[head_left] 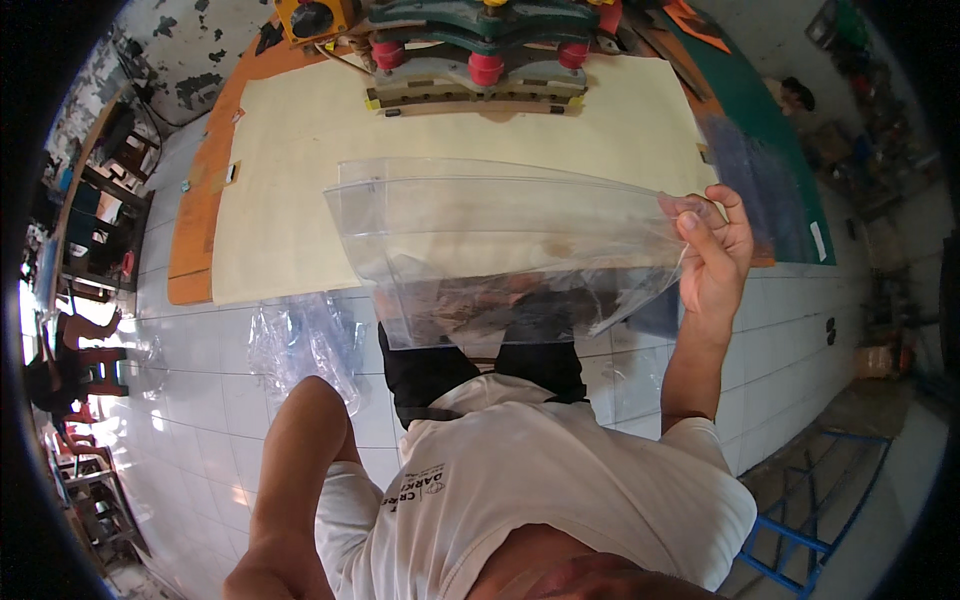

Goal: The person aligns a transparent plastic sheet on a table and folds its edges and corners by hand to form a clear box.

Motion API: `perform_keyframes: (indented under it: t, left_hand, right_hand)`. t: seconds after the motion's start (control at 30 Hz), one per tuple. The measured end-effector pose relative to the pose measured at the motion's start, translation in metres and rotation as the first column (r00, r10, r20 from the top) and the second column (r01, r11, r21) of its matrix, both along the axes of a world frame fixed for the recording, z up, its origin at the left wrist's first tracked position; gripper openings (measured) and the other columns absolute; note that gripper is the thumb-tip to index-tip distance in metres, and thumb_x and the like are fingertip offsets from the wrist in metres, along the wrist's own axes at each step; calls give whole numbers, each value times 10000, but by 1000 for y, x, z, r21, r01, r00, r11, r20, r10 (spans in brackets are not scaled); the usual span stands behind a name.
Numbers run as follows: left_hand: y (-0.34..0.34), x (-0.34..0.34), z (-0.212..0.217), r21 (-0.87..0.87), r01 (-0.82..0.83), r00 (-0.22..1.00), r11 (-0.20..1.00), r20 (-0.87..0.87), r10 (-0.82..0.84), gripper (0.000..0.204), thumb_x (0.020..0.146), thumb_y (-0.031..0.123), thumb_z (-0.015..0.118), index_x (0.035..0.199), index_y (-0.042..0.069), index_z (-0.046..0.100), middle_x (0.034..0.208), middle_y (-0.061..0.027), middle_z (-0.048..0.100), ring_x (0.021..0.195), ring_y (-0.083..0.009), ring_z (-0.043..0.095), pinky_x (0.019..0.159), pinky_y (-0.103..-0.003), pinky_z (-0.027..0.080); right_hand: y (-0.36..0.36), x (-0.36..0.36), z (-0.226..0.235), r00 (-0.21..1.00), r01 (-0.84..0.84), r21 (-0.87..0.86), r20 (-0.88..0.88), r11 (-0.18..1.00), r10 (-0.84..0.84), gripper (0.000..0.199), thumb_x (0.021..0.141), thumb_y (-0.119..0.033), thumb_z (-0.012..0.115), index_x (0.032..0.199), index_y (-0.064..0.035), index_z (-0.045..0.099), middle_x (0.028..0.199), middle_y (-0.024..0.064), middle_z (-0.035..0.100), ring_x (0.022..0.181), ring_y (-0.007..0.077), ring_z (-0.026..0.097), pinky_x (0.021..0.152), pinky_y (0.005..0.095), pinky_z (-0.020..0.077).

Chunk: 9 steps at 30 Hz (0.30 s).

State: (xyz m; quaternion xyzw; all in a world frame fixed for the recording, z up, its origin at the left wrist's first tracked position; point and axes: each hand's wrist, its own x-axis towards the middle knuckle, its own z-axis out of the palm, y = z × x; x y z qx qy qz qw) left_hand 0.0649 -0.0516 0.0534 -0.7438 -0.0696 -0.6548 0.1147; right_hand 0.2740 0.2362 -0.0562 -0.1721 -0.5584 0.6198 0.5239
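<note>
My left arm bends at seven o'clock, its hand out of view, so I cannot tell its grip. My right hand (pixel 712 255) at three o'clock pinches shut on the edge of a clear plastic bag (pixel 510 250), held spread at centre. Beyond lie the pale tabletop (pixel 290 180) and, at twelve o'clock, a green press machine (pixel 480 50).

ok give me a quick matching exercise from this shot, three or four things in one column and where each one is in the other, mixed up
Things:
1. clear plastic bag
2. heap of clear plastic
3. green and red machine
4. pale board

Places:
A. on the white tiled floor
B. at the board's far end
C. pinched at a corner by the right hand
D. flat on the floor, beyond the held bag

Pairs: 1-C, 2-A, 3-B, 4-D
</note>
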Motion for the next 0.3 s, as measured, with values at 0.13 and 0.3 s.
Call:
perform_keyframes:
  t: [0.13, 0.3]
  left_hand:
    - [-11, -3, -1, -2, 4, 1000, 1000, -25, -4, 149, 923, 61, 534, 806, 109, 455, 492, 29, 439, 363, -53, 374, 343, -256, 221]
    - [-20, -6, -23, 296, 42, 978, 954, 184, -100, 448, 754, 316, 666, 514, 173, 315, 515, 128, 392, 412, 13, 385, 377, -191, 247]
  right_hand:
    - [-1, -2, 3, 1000, -7, 3, 12, 1000, 7, 378, 791, 74, 653, 1123, 28, 477, 949, 215, 673, 965, 269, 661, 936, 378, 487]
    - [-2, -2, 3, 998, 36, -28, 53, 999, -35, 407, 790, 63, 661, 1144, 25, 465, 951, 212, 670, 977, 286, 657, 948, 372, 474]
